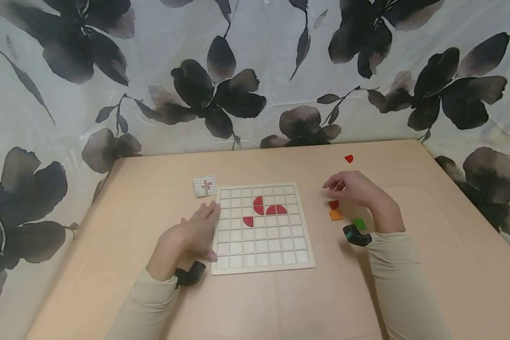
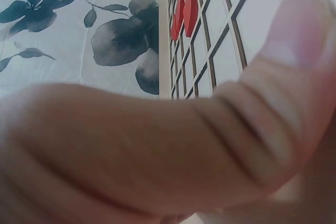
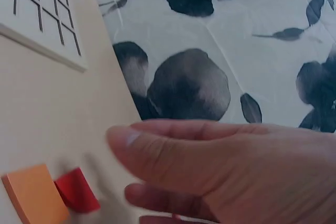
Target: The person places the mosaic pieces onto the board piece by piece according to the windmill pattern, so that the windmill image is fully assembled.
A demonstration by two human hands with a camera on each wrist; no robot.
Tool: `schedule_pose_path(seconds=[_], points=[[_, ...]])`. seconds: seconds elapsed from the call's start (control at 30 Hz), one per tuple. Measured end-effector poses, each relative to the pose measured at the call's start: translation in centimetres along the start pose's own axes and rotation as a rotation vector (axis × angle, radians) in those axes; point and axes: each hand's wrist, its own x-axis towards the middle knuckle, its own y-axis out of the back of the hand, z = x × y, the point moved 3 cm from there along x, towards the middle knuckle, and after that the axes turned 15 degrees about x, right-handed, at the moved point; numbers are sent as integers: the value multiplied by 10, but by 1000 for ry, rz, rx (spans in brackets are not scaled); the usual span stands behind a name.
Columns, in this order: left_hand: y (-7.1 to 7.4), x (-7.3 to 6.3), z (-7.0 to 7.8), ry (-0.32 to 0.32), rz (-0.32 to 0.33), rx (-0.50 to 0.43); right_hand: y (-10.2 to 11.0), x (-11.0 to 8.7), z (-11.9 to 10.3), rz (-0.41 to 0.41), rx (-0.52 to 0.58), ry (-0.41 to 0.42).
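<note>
**A:** The board first. Where?

**B:** White gridded board (image 1: 276, 246), mid-bench (image 1: 255, 307), between the two hands. Rounded red pieces (image 1: 259, 205) on its far half, some paired into half-discs.

**A:** Step in hand?

**B:** My reading: choosing pieces for a figure like that on the small card (image 1: 205, 186), which lies just beside the board's far left corner.

**A:** Grips?

**B:** Left grip (image 1: 194, 231): fingers extended along the board's left edge, thumb by its near end; seems to steady, not clasp. Right grip (image 1: 357, 189): fingers loosely bent and partly apart, nothing seen held. It hovers over the loose pieces, right of the board.

**A:** Next move?

**B:** Calls, I judge, for a pinch on the loose red piece (image 1: 333, 205) near the fingertips, a carry left, then a turn so its curve suits the card.

**A:** In the way?

**B:** Orange square (image 1: 335, 215) close against that piece's near side; could get nudged. Green piece (image 1: 359, 224) beside the black wrist camera (image 1: 357, 235); the wrist might brush it. Another red piece (image 1: 349, 158) well apart, toward the far edge. Behind the bench, floral cloth (image 1: 276, 94).
</note>
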Motion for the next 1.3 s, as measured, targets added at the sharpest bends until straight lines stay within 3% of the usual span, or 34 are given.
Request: schedule_pose_path(seconds=[0.2, 0.5, 1.3], points=[[1, 0, 1, -6, 9, 8, 4, -5, 19, -39, 16, -82], [0, 1, 0, 7, 1, -1, -1, -4, 19, -95, 5, -100], [1, 1, 0, 13, -3, -13, -14, 7, 12, -55, -27, -97]])
